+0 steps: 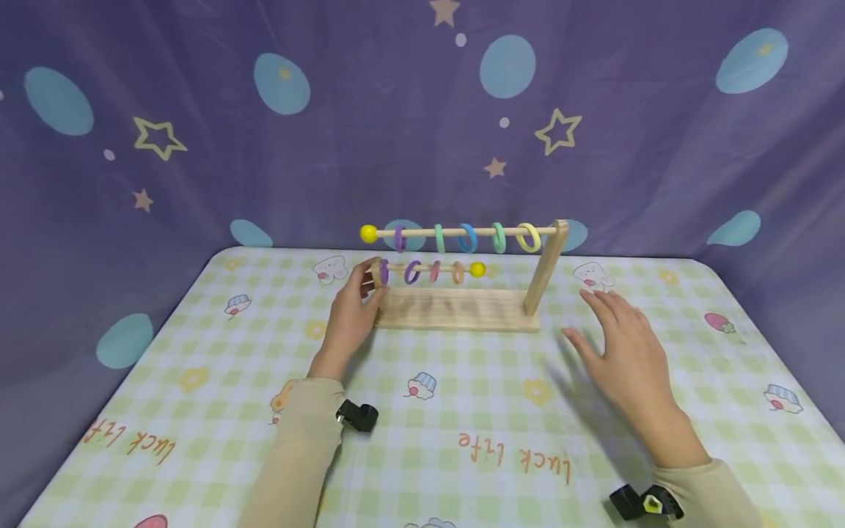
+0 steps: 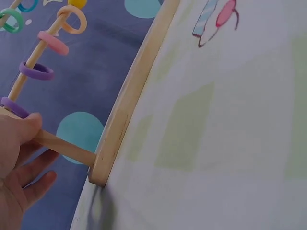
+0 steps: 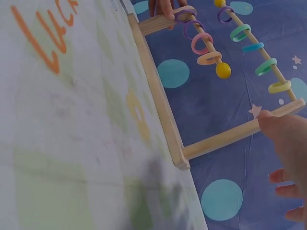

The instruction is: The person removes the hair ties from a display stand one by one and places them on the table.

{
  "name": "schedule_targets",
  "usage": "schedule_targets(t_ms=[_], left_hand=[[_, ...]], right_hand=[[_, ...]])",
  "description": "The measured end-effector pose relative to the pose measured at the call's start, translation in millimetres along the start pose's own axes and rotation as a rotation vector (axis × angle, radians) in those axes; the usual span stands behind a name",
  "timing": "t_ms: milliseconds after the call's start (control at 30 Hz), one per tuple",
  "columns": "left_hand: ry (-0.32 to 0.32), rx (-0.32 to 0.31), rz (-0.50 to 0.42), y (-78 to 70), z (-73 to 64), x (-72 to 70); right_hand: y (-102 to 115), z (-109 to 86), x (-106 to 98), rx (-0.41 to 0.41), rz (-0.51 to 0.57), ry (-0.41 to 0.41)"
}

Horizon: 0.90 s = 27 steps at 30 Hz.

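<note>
A wooden stand [image 1: 462, 312] with two rods rests near the table's back edge. Purple, green, blue and yellow rings hang along its upper rod [image 1: 422, 232], which ends at the left in a yellow ball [image 1: 368, 234]. Purple, pink and orange rings hang on the lower rod, tipped at the right by another yellow ball [image 1: 477, 269]. My left hand [image 1: 350, 312] pinches the short left upright [image 2: 67, 146] near its top, thumb on the near side. To the right of the tall upright [image 1: 546, 268], my right hand [image 1: 630, 356] hovers over the table with fingers extended and holds nothing.
A green-checked tablecloth [image 1: 429, 433] with printed cakes and lettering covers the table. Behind it hangs a purple curtain [image 1: 396, 147] with stars and blue ovals. Each wrist carries a small black camera, the left [image 1: 359, 416] and the right [image 1: 643, 503].
</note>
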<state>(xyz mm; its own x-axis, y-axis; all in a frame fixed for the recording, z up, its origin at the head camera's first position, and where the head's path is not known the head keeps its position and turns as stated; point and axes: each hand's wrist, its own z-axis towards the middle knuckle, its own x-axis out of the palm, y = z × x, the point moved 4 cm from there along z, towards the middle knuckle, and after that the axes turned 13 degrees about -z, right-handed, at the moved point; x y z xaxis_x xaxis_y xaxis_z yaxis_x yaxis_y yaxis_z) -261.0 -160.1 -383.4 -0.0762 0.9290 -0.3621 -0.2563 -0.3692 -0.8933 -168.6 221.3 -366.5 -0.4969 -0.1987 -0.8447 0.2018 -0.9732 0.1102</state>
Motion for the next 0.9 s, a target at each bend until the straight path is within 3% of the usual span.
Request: schedule_targets(t_ms=[167,500,733,900], left_hand=[[-0.005,-0.001,-0.043,2.3,-0.6,1.9],[-0.034,-0.026,-0.062,2.8,-6.2,-4.4],[-0.05,-0.033,-0.06,2.3,-3.6,5.2],[-0.06,-0.029,-0.05,2.2,-2.1,5.5]], right_hand=[[6,-1.0,-5,0.008,0.02,-0.036],[19,-4.0,-3,0.014,0.095,-0.014],[20,-8.4,2,0.049,0.158,0.044],[28,-5.5,6,0.058,0.258,0.083]])
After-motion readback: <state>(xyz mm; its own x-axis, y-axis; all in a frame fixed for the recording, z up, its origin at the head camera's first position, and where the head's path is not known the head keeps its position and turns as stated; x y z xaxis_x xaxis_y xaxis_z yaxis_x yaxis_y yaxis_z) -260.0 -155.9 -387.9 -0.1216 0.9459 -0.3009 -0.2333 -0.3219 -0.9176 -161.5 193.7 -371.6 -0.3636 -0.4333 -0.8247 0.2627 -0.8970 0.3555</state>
